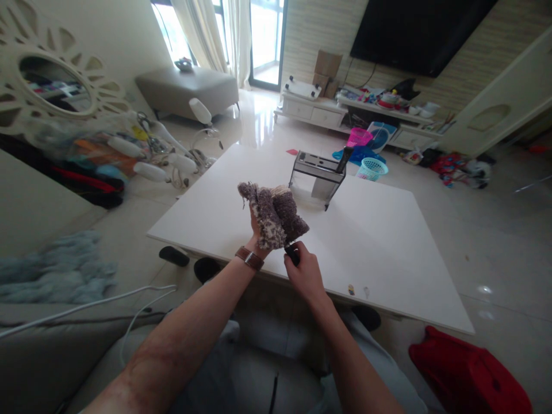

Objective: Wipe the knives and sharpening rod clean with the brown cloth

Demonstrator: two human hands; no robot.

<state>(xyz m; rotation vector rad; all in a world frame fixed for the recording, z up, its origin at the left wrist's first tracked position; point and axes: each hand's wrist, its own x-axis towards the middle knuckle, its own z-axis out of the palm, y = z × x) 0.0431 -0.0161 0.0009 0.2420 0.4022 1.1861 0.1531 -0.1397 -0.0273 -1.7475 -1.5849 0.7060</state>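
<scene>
My left hand [256, 234] is closed around a brown-and-cream fluffy cloth [287, 213], which hides most of its fingers. In my right hand [307, 273] is the black handle of a knife [292, 255]. Its blade is hidden in the cloth, held just above the near edge of the white table [371, 241]. Beyond the cloth stands a knife block [310, 163] with a dark frame and pale sides. One black-handled tool [344, 160] sticks up from its right end.
Two small items [351, 290] lie near the table's front edge. A red flat piece [292, 152] is at its far edge. Baskets [371, 168] stand on the floor behind, a lamp with white shades [181, 163] to the left, and a red object [468, 368] at lower right.
</scene>
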